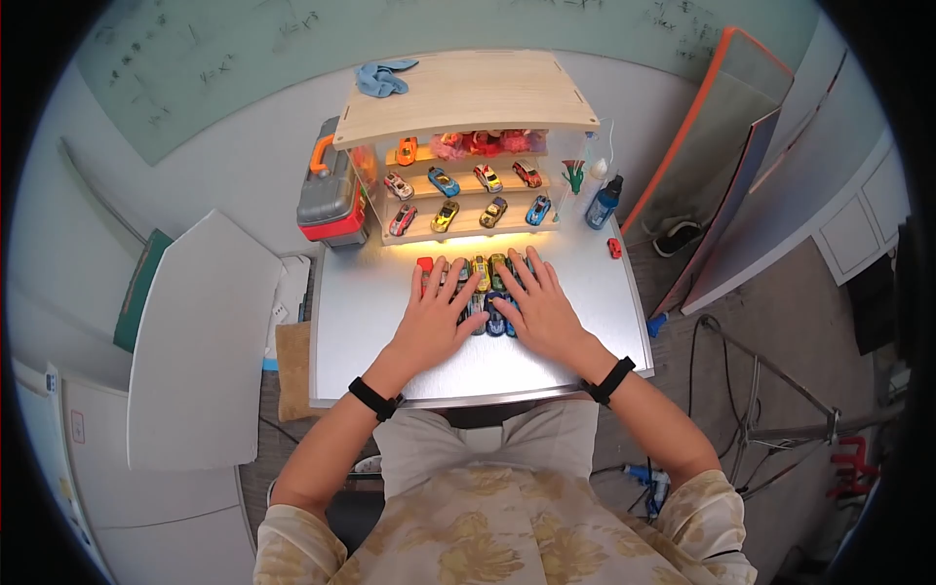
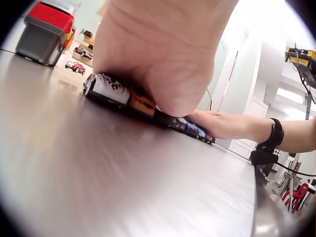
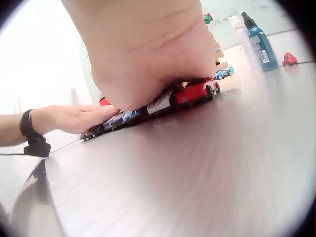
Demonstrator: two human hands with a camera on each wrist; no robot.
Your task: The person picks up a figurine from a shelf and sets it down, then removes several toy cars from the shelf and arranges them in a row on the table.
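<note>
Both hands lie palm down over a tight block of toy cars on the metal table. My left hand (image 1: 436, 319) spreads its fingers across the left part, where a red car (image 1: 425, 264) peeks out past the fingers. Over the right part rests my right hand (image 1: 542, 314), fingers extended. Between the hands show a yellow car (image 1: 481, 271) and a dark blue car (image 1: 495, 320). Under the left palm, its wrist view shows a white car (image 2: 109, 90) beside an orange one (image 2: 142, 104). A red car (image 3: 193, 93) sits at the right palm's edge. The hands hide several other cars.
Behind the block stands a lit wooden display shelf (image 1: 468, 93) holding several toy cars, a blue cloth on top. A toolbox (image 1: 334, 200) is at its left. At the right are a blue bottle (image 1: 604, 203) and a lone red toy car (image 1: 614, 249).
</note>
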